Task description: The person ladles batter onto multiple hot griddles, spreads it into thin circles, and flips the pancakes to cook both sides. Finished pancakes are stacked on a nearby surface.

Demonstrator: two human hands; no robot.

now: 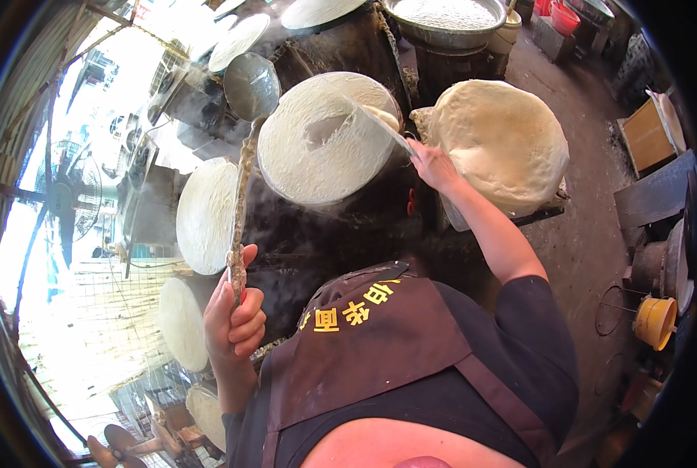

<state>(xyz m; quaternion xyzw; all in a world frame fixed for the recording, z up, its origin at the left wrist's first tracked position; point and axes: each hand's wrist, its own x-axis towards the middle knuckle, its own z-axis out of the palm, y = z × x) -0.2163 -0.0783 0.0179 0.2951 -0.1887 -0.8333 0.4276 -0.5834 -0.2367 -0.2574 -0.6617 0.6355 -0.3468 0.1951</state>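
My left hand [235, 318] is closed round the long, batter-crusted handle of a metal ladle [252, 87]. Its wide round bowl is raised beyond the hand, at the left edge of a round griddle of pale batter [298, 156]. With my right hand [436, 166] I grip a thin flat scraper [381, 127], tilted over the right side of that batter. A bare-looking greyish patch shows near the batter's middle. To the right of my right hand sits a large, smooth, rounded mass of pale dough [504, 140], bulging over its support.
More round griddle tops with pale batter [208, 214] run down the left side. A wide metal basin of white stuff [446, 14] stands at the far side. On the left is a fan [71, 187]; on the right, a yellow bucket [654, 324]. Steam drifts between griddles.
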